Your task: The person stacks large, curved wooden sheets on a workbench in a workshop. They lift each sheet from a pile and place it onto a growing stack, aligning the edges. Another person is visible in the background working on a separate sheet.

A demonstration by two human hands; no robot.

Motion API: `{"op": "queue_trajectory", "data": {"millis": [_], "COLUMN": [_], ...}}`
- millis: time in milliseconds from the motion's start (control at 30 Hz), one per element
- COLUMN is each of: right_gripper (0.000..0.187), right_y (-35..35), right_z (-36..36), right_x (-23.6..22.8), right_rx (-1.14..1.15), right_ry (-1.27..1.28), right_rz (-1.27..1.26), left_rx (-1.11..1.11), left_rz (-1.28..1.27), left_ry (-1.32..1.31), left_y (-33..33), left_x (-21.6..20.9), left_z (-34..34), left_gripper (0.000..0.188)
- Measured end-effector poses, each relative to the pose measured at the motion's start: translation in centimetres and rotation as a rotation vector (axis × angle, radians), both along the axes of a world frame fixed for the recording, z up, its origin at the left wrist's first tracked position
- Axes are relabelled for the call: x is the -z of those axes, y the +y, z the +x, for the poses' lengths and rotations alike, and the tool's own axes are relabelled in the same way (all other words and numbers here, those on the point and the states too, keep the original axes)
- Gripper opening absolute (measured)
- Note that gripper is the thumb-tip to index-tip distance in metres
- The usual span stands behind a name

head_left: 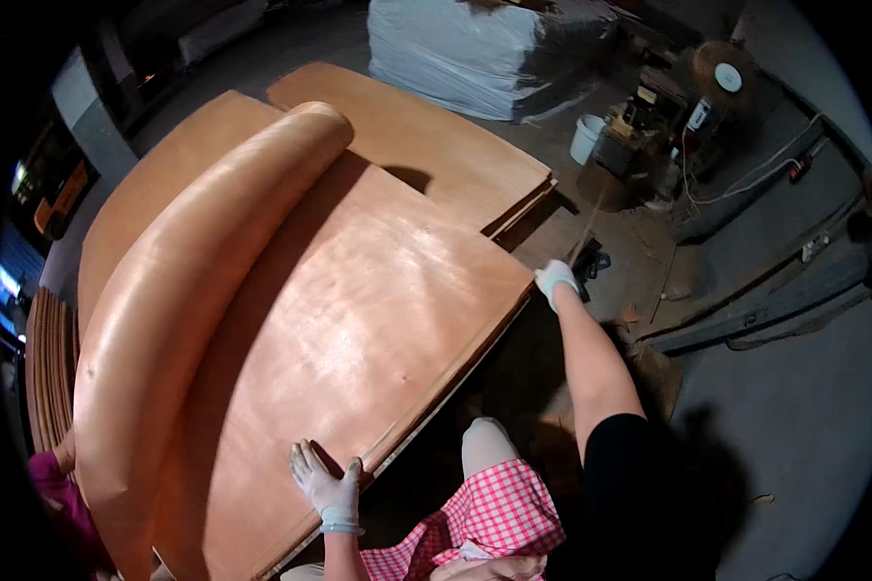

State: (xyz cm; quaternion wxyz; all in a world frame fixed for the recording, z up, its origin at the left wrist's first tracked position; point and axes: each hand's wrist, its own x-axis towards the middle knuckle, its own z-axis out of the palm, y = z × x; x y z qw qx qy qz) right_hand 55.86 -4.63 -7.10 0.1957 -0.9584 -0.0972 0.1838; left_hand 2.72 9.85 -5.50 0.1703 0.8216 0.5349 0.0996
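Note:
A wide stack of thin reddish-brown wood veneer sheets (pixel 358 320) lies in front of me. My left hand (pixel 325 487), in a pale glove, rests on the top sheet close to its near edge, fingers spread and thumb apart. With my right arm stretched out, my right hand (pixel 556 280), also gloved, pinches the sheet's far right corner. Over the left part of the stack, a large veneer sheet (pixel 199 232) is bent up into a long curl, and its underside is hidden. At the lower left, another person's hand (pixel 65 452) with a purple sleeve touches the curled sheet's edge.
Beyond the stack lies a second pile of boards (pixel 436 145). A plastic-wrapped block (pixel 451 58) stands behind it. At the right are a white bucket (pixel 586 138), a dusty machine (pixel 639 126) and loose cables. Several boards stack (pixel 48 358) at the far left.

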Motion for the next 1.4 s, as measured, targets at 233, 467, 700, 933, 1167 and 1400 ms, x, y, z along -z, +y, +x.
{"op": "queue_trajectory", "data": {"millis": [233, 467, 700, 933, 1167, 1400], "right_gripper": [0.028, 0.013, 0.02, 0.033, 0.014, 0.022], "right_y": [-2.1, -0.7, -1.3, 3.4, 7.1, 8.4], "right_z": [-10.4, -36.8, -49.2, -52.6, -40.4, -36.8], "right_x": [-1.8, -10.3, -13.5, -11.5, -8.5, -9.6], "right_rx": [-0.276, -0.735, -0.892, -0.978, -1.169, -1.136], "right_ry": [-0.334, 0.385, 0.765, 0.619, 0.124, -0.038], "right_rz": [0.505, 0.844, 0.873, 0.691, 0.275, 0.008], "left_rx": [0.07, 0.287, 0.1, -0.387, -1.012, -1.217], "left_rz": [0.125, 0.014, -0.232, -0.391, 0.114, 0.283], "left_ry": [-0.336, -0.73, -1.181, -1.446, -1.003, -0.479], "left_y": [-0.6, -8.5, -11.3, -9.2, 1.9, 6.9], "left_x": [0.9, -5.8, -6.8, -4.5, 0.6, 1.0], "left_z": [-0.5, -2.1, -9.5, -16.0, -36.7, -53.1], "left_gripper": [0.05, 0.034, 0.017, 0.006, 0.009, 0.018]}}
